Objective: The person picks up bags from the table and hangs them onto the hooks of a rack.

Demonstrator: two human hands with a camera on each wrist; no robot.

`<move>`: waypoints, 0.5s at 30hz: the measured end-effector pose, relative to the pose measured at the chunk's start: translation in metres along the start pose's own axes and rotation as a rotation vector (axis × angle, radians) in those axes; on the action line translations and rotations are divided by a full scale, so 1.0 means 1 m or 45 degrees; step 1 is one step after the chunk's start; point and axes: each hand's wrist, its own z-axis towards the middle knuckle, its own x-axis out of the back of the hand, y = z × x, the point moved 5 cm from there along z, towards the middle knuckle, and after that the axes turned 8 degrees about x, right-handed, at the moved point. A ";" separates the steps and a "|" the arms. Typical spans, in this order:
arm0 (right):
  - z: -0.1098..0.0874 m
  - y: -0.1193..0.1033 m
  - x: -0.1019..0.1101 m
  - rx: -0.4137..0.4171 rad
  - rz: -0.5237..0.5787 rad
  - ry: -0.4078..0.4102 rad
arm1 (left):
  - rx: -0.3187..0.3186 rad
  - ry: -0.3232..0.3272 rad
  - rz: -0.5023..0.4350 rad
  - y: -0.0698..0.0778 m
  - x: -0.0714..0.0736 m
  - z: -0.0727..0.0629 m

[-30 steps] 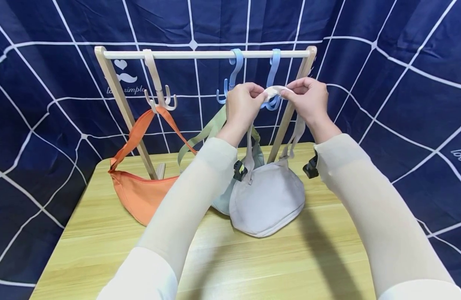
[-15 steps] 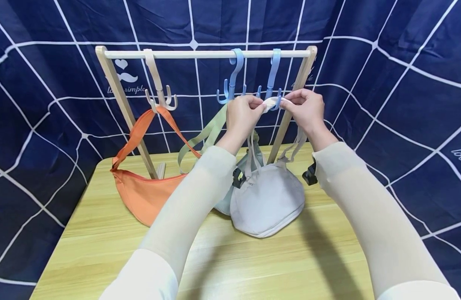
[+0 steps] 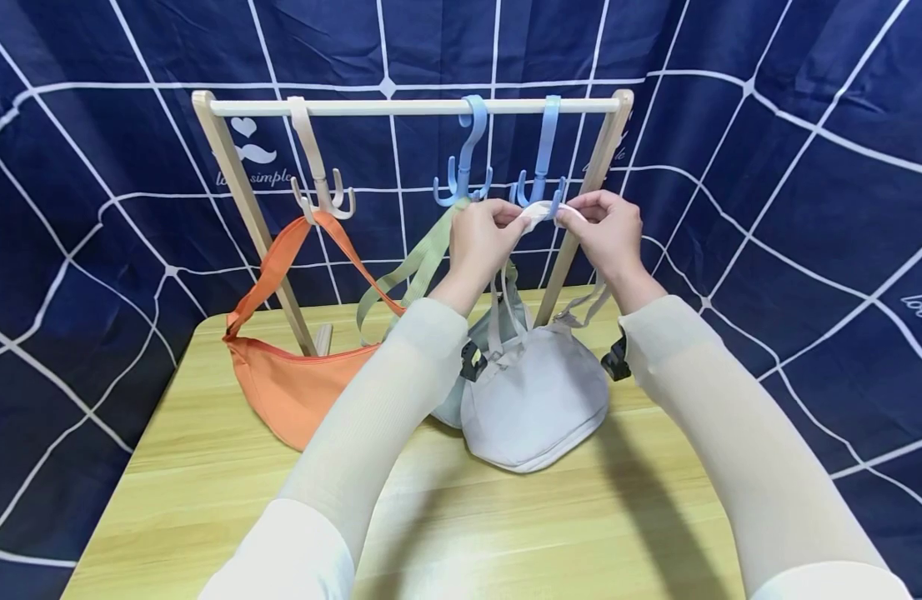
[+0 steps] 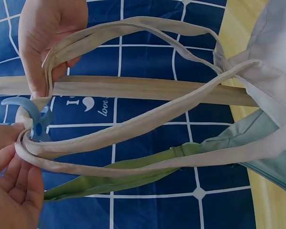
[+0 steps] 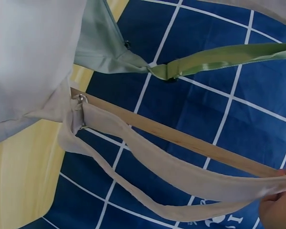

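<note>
A light grey bag [image 3: 536, 400] rests on the table below both hands. Its strap [image 4: 133, 131] runs up to the right-hand blue hook [image 3: 542, 162], where one prong [image 4: 24, 105] stands in front of the strap. My left hand [image 3: 478, 246] pinches the strap on the left of that prong. On its other side my right hand [image 3: 611, 237] pinches the strap between thumb and fingers. Only part of the right hand [image 5: 279, 205] shows at the edge of the right wrist view.
A wooden rack [image 3: 401, 108] stands at the back. On its beige hook [image 3: 322, 167] hangs an orange bag [image 3: 296, 392]. A green strap [image 3: 423, 258] leads from the middle blue hook [image 3: 464, 158] to a grey-green bag [image 4: 229, 138] behind the grey one.
Both hands have lowered with the strap, and it has come behind the front prong of the right-hand blue hook. That hook has turned slightly. The grey bag has barely shifted.
</note>
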 end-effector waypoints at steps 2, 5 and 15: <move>-0.001 0.001 0.000 0.013 0.010 0.005 | -0.003 -0.002 -0.012 -0.002 0.000 0.000; -0.004 0.002 0.000 0.036 0.038 0.027 | 0.001 -0.010 -0.039 -0.005 0.000 -0.001; -0.007 -0.006 0.004 0.087 0.116 0.132 | -0.037 0.026 -0.099 -0.009 0.013 -0.004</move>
